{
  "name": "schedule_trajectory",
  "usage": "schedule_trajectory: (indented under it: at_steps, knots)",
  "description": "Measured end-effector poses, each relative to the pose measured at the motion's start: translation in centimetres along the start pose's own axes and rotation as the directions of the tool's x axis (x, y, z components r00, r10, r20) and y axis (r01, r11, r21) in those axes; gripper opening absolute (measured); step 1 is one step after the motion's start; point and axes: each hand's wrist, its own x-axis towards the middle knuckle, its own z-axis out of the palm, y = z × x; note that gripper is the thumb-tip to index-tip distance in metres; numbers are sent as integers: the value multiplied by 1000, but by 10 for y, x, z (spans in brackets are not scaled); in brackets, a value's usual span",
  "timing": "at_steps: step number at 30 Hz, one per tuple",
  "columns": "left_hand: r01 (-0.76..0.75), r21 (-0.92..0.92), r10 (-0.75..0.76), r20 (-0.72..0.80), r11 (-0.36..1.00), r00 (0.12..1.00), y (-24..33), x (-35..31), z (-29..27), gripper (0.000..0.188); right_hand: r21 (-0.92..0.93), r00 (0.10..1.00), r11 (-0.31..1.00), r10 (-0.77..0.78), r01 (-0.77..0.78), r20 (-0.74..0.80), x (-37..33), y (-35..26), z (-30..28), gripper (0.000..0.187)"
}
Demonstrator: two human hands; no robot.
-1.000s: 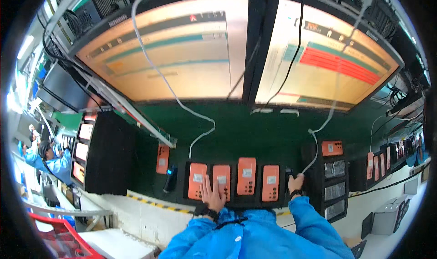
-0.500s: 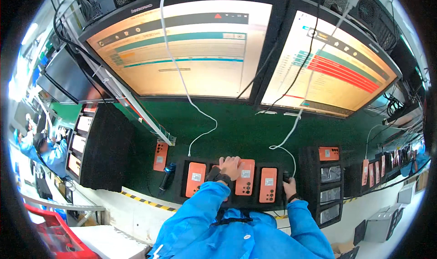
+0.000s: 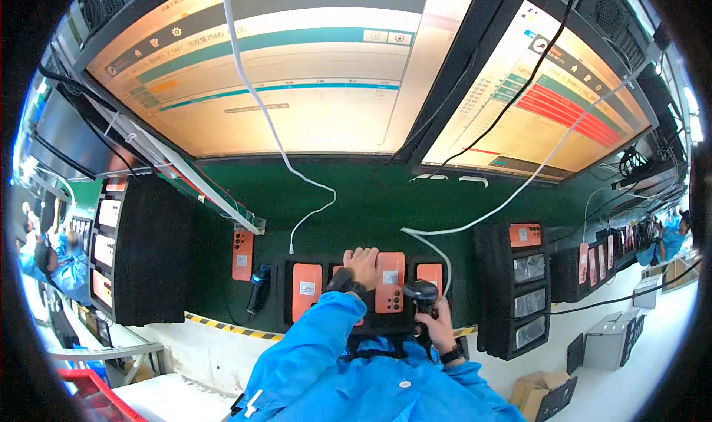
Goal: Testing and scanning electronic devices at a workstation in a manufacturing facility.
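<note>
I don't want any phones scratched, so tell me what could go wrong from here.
The black handheld device in the right hand overlaps the front row's right-end phone in view; it might knock it if lowered. The white cable running to that hand bends sharply and could snag. The left hand is close beside the neighbouring orange phone and may nudge it.

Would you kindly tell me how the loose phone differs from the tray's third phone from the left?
The loose phone has lenses at its far end; the third phone, at its near end. The loose phone lies outside the tray; the third phone sits in it. Both are orange, with pale labels.
</note>
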Motion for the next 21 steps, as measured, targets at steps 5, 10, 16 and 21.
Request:
schedule_trajectory:
  at_steps: [5,10,16,21]
  knots:
    - [-64,-48,61,-52,997,997,5,6,-5,13,-196,998,979,-58,52,-25,6,33,9,49]
    - [80,63,-96,308,995,946,2,-3,-11,31,-269,999,962,-45,42,-5,14,78,5,53]
    - [4,49,-11,135,999,991,4,-7,-3,20,-95,977,980,-187,177,-107,26,125,11,31]
    - [44,37,-49,138,998,989,-1,-4,-8,24,-71,977,978,-200,195,-69,23,104,20,32]
